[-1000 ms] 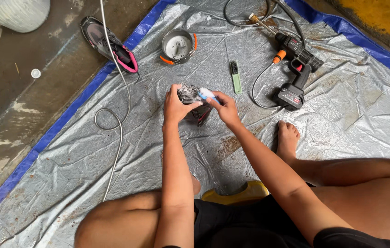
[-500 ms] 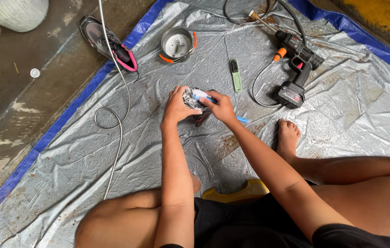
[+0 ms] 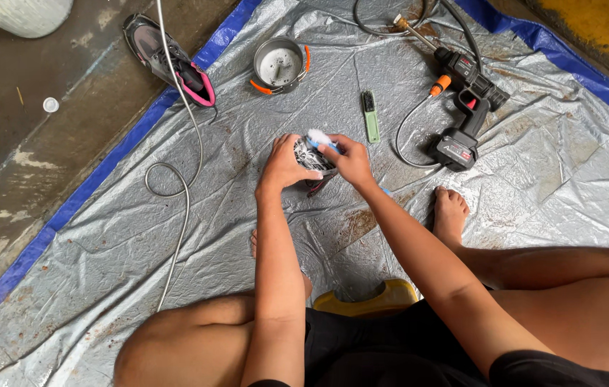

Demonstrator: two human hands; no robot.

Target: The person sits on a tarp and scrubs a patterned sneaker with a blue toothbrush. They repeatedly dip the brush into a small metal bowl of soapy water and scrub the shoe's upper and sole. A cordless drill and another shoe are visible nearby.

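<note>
A dark shoe (image 3: 309, 159) with a light pattern is held above the middle of the grey tarp (image 3: 534, 186). The left hand (image 3: 283, 163) is closed around its side. The right hand (image 3: 349, 159) is clamped on a blue brush (image 3: 319, 137), and the white bristles press on the top of the shoe. Just beside them, toward the far edge, lies a small green brush (image 3: 370, 116). Farther right is a black and red spray gun (image 3: 466, 93) with hose. Near the far edge stands a round metal pot (image 3: 279, 64) with orange handles. A second shoe (image 3: 168, 61), black and pink, lies at the tarp's blue left border. A thin cable (image 3: 175, 179) crosses the left part.
</note>
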